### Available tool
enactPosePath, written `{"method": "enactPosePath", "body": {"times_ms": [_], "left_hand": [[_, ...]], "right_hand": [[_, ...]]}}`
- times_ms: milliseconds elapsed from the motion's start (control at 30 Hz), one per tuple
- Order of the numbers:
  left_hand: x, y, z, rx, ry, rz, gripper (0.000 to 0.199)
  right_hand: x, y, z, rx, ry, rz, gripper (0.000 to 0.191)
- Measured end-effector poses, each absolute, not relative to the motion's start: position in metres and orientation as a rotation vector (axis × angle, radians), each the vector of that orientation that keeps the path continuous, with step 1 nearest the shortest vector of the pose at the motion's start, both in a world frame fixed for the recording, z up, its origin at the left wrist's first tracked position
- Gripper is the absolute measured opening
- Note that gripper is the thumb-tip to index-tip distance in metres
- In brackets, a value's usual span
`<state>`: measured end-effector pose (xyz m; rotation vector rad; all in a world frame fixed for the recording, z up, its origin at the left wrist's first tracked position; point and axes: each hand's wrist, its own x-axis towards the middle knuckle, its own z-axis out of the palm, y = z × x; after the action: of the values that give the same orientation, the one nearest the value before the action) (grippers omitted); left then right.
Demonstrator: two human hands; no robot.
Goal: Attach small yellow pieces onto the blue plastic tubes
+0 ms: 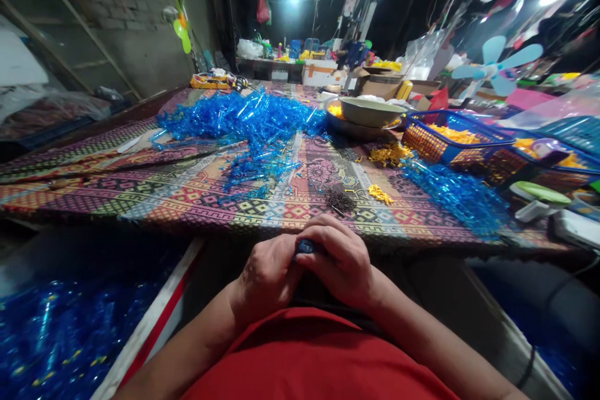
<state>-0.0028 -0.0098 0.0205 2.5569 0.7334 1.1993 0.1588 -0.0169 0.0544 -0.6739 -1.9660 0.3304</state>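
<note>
My left hand (268, 270) and my right hand (344, 262) are closed together just in front of the table edge. Between them shows the round end of a small dark blue piece (306, 247); the fingers hide the rest, so its kind is unclear. Beyond my hands on the patterned cloth (262, 209) lies a small heap of tiny dark parts (340, 200). Beside it to the right is a little group of small yellow parts (379, 194). Farther back spreads a large pile of clear blue plastic pieces (248, 115), and more blue plastic pieces (457, 194) lie at the right.
A blue basket (424, 149) of yellow parts and stacked bowls (372, 114) stand at the back right. A light blue fan (490, 69) is behind them. Below the table at left, a container (145, 331) holds blue plastic pieces. A green lid (539, 193) lies far right.
</note>
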Motion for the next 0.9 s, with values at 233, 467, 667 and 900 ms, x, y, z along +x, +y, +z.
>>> {"method": "enactPosePath", "body": {"times_ms": [233, 467, 667, 900], "left_hand": [[-0.002, -0.017, 0.033, 2.675, 0.947, 1.113, 0.010], [0.004, -0.023, 0.027, 2.701, 0.884, 1.134, 0.011], [-0.091, -0.007, 0.022, 2.746, 1.686, 0.679, 0.018], [-0.267, -0.028, -0.026, 1.972, 2.485, 0.027, 0.033]], "right_hand": [[0.166, -0.022, 0.055, -0.695, -1.940, 0.309, 0.022], [0.160, -0.027, 0.051, -0.736, -1.960, 0.411, 0.013], [0.169, -0.006, 0.023, -0.804, -1.888, 0.597, 0.027], [0.217, 0.026, -0.005, -1.208, -1.732, 0.649, 0.021]]}}
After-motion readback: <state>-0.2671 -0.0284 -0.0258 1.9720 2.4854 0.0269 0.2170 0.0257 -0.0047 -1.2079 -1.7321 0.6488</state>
